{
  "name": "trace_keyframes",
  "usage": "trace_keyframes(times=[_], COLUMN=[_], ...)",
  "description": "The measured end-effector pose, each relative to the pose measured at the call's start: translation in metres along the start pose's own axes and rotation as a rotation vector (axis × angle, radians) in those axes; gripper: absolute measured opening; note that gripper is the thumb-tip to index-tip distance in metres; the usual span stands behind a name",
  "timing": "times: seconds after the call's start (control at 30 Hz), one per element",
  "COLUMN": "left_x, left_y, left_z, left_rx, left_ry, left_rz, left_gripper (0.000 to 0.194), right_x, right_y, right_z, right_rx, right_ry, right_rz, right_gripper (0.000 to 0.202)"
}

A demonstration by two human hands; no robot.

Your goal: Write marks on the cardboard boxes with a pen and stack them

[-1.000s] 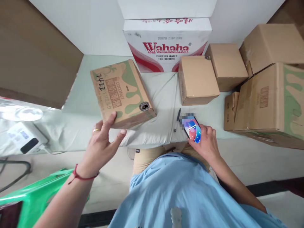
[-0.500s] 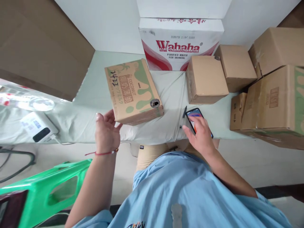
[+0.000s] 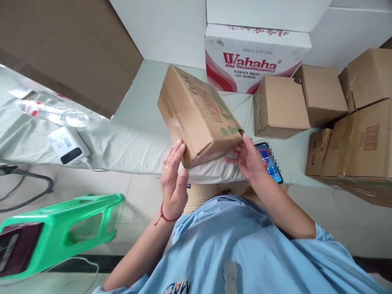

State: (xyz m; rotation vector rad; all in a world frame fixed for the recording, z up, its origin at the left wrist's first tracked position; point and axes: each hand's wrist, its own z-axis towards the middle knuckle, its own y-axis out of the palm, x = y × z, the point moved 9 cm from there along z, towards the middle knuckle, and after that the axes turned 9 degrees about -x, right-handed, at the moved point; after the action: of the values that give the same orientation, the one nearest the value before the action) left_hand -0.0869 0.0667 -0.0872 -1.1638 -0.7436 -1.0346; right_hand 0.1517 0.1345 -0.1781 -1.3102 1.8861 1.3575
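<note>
A brown cardboard box (image 3: 196, 122) with green splash shapes and dark print is tilted on the table in front of me. My left hand (image 3: 174, 175) rests stretched fingers against its left side near the lower corner, thumb apart. At the box's near right corner, my right hand (image 3: 248, 159) grips it, with the thumb by the top edge and the fingers partly hidden below. A phone (image 3: 274, 169) with a lit screen lies just right of my right wrist, partly covered by it.
Several plain cartons (image 3: 284, 102) stand at the right. A white and red Wahaha carton (image 3: 257, 69) is at the back. On the left are a large brown carton (image 3: 70, 45), a plastic bottle (image 3: 55, 114) and a white power bank (image 3: 69, 145). A green stool (image 3: 55, 228) stands below.
My right hand has moved left from the phone to the box's corner. The box has turned, now showing its taped side. My left hand has shifted onto its left side.
</note>
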Motion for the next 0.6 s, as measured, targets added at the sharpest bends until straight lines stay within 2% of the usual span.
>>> trace_keyframes(times=[0.1,0.17,0.27,0.33,0.47,0.53,0.6], left_x=[0.040,0.048,0.036,0.025,0.017,0.007,-0.011], left_y=[0.008,0.013,0.009,0.002,-0.012,-0.021,-0.033], left_z=[0.002,0.001,-0.004,-0.009,-0.005,0.001,0.005], left_rx=[-0.051,-0.027,0.067,0.096,-0.019,-0.068,-0.044], left_ry=[0.248,0.293,0.170,0.059,-0.044,-0.106,-0.214], left_rz=[0.156,0.192,0.130,0.098,0.186,0.210,0.138], left_gripper=[0.047,0.044,0.044,0.052,0.072,0.072,0.065], right_x=[0.019,0.025,0.026,0.026,0.026,0.024,0.020], right_y=[-0.012,-0.018,-0.022,-0.022,-0.013,-0.004,0.004], right_z=[-0.019,-0.030,-0.045,-0.056,-0.077,-0.082,-0.085], right_rx=[0.021,0.030,0.023,0.012,-0.051,-0.122,-0.218], right_ry=[0.099,0.117,0.096,0.083,0.073,0.044,-0.011], right_rz=[0.222,0.307,0.315,0.253,0.029,-0.101,-0.229], right_gripper=[0.050,0.045,0.040,0.041,0.045,0.050,0.056])
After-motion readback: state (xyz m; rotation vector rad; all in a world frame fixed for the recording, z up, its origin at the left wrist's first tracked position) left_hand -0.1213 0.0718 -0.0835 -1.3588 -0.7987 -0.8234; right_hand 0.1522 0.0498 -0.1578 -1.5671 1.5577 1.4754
